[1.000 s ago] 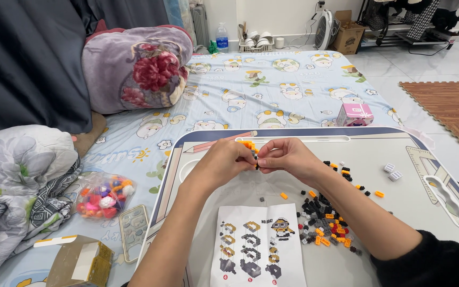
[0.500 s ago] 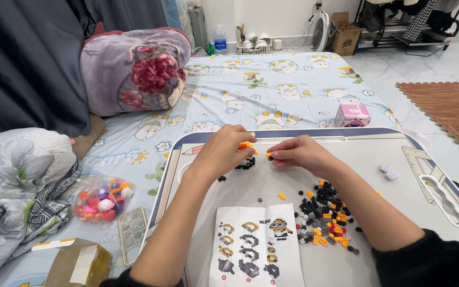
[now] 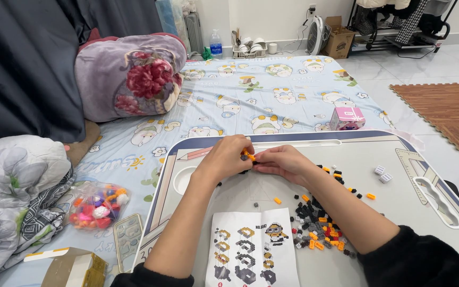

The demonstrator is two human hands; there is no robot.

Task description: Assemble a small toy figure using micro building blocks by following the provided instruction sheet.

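My left hand (image 3: 227, 158) and my right hand (image 3: 282, 162) meet at the far middle of a grey lap table (image 3: 426, 223). Both pinch a tiny orange and black brick assembly (image 3: 248, 156) between their fingertips, low over the tabletop. A heap of small black, orange, grey and red bricks (image 3: 320, 226) lies just right of my right forearm. A printed instruction sheet (image 3: 253, 250) with build-step pictures lies flat at the near edge, between my forearms. One loose orange brick (image 3: 277, 200) sits between the sheet and my hands.
Two small white bricks (image 3: 382, 174) lie at the table's right. A pink box (image 3: 347, 118) sits on the patterned mat beyond. At left are a clear bag of colourful pieces (image 3: 96, 204), a phone (image 3: 127, 238), a cardboard box (image 3: 75, 268) and folded blankets (image 3: 128, 79).
My hands have come down from chest height to just above the tabletop, still joined on the small assembly. The view has shifted slightly; the pile and sheet have stayed in place.
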